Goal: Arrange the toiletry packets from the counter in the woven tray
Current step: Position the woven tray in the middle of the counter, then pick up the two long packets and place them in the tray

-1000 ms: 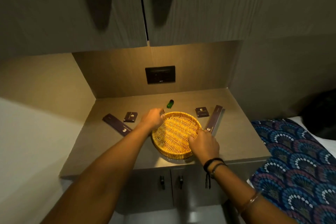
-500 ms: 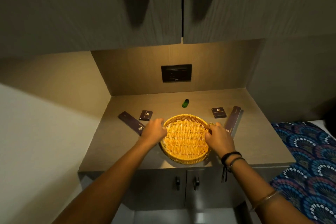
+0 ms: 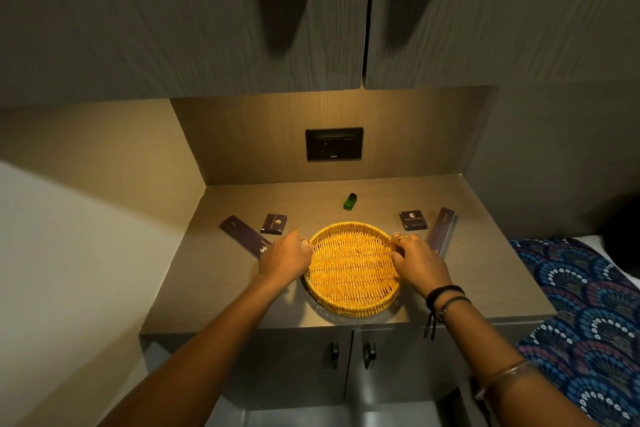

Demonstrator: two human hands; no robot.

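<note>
A round woven tray (image 3: 351, 305) lies in the middle of the counter with nothing in it. My left hand (image 3: 284, 258) holds its left rim and my right hand (image 3: 417, 262) holds its right rim. Left of the tray lie a long dark packet (image 3: 242, 234), partly under my left hand, and a small square dark packet (image 3: 274, 224). On the right are another small square packet (image 3: 412, 220) and a long dark packet (image 3: 440, 230). A small green bottle (image 3: 350, 201) lies on its side behind the tray.
The counter (image 3: 485, 281) sits in a niche with a dark wall socket (image 3: 334, 144) at the back and cupboard doors (image 3: 363, 10) overhead. Lower cabinet doors (image 3: 349, 357) are under the counter. A patterned blue bedspread (image 3: 588, 305) lies to the right.
The tray has been turned and levelled from a tilt. My left hand slid from its far-left rim to the left side, my right from the near rim to the right side. The view shifted left.
</note>
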